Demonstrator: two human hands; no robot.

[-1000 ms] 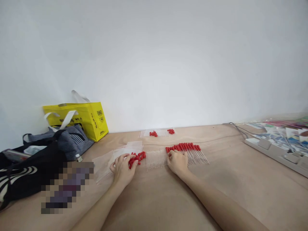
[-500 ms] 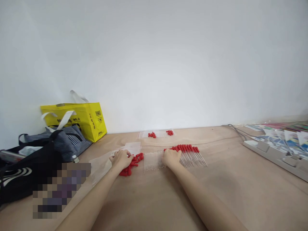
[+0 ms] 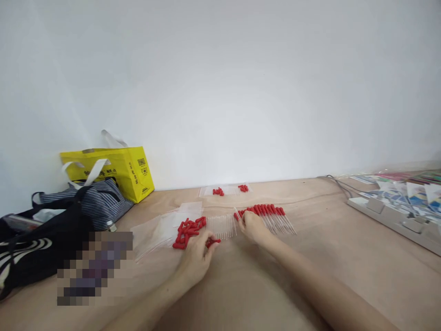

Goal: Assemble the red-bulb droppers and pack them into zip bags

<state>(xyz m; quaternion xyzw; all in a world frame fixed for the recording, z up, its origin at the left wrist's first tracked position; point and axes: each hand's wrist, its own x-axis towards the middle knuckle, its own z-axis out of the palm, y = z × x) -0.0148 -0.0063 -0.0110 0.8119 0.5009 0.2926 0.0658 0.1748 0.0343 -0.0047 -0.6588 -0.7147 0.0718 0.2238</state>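
My left hand [image 3: 199, 255] is closed in a pinch around a red rubber bulb [image 3: 216, 241], its tip pointing right. Beside that hand lies a loose pile of red bulbs [image 3: 186, 228]. A row of thin clear tubes [image 3: 220, 226] lies side by side just right of the pile. My right hand [image 3: 253, 226] pinches one clear tube [image 3: 236, 213], which tilts up past the fingertips. Clear tubes with red bulbs on their far ends, like droppers [image 3: 270, 216], form a fanned row right of it. Parts of this row are hidden behind the right hand.
Flat clear plastic bags [image 3: 158, 230] lie left of the pile. More bulbs and tubes on a bag [image 3: 225, 191] lie near the wall. A yellow bag [image 3: 138, 177], striped bag [image 3: 110, 207] and black bag [image 3: 44, 243] stand left. A white power strip [image 3: 392, 225] lies right.
My left hand has moved from the bulb pile rightward and nearer to me, with a red bulb in its fingers. My right hand has shifted slightly right, and a tube now tilts up at its fingertips.
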